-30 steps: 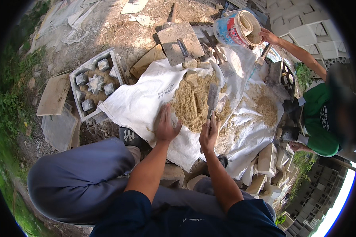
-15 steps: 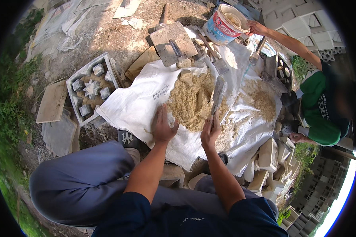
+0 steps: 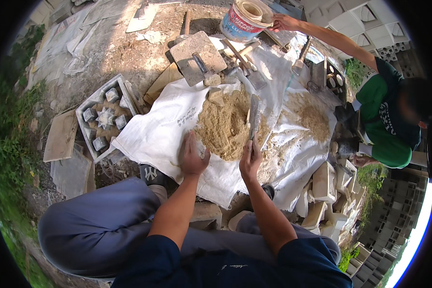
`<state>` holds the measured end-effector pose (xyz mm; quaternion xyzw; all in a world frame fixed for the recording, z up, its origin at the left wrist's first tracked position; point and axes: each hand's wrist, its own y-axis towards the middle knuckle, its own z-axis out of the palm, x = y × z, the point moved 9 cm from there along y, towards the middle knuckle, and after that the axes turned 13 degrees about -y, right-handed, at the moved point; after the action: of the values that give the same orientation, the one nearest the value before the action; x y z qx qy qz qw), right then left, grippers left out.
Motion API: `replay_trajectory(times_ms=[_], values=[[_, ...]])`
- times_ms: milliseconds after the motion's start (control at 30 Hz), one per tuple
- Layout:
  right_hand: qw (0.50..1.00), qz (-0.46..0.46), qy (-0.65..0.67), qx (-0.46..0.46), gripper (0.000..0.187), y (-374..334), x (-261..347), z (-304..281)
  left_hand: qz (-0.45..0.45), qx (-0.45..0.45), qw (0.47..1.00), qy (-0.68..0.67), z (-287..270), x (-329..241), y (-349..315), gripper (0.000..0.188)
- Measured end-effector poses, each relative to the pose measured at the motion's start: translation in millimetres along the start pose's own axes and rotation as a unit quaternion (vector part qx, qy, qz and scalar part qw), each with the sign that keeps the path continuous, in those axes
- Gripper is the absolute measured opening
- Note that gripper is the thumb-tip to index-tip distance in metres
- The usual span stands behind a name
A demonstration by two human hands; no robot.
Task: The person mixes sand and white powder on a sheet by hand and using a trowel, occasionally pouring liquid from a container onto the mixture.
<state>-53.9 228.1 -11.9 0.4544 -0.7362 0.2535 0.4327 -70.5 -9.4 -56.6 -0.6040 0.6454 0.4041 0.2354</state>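
A heap of damp tan sand (image 3: 221,126) lies on a white woven sack (image 3: 165,111) in front of me. My left hand (image 3: 195,158) rests at the heap's near left edge, palm turned inward, fingers straight and thumb apart, holding nothing. On the right side, my right hand (image 3: 250,162) is closed round the near end of a flat metal trowel (image 3: 254,114). The blade points away from me and stands on edge against the sand. A pale stone chunk (image 3: 216,97) sits at the heap's far side.
Left is a grey mould (image 3: 84,132) with a star and several blocks. A square board (image 3: 197,53) and a small spade (image 3: 256,79) lie beyond the sack. A co-worker (image 3: 386,115) at right grips a paint bucket (image 3: 245,21). Pale cast pieces (image 3: 324,182) lie at lower right.
The whole view has shifted slightly. The co-worker's hand has moved the bucket farther away and to the left. My hands stay almost in place beside the sand, the right still gripping the trowel.
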Motion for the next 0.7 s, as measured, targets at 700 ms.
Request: replay_trajectory(times_ms=[700], values=[[0.979,0.169,-0.075,0.086,0.047,-31.3,-85.0,38.4,0.007,0.006,1.0,-0.026,4.0,-2.1,-0.4,0.078]])
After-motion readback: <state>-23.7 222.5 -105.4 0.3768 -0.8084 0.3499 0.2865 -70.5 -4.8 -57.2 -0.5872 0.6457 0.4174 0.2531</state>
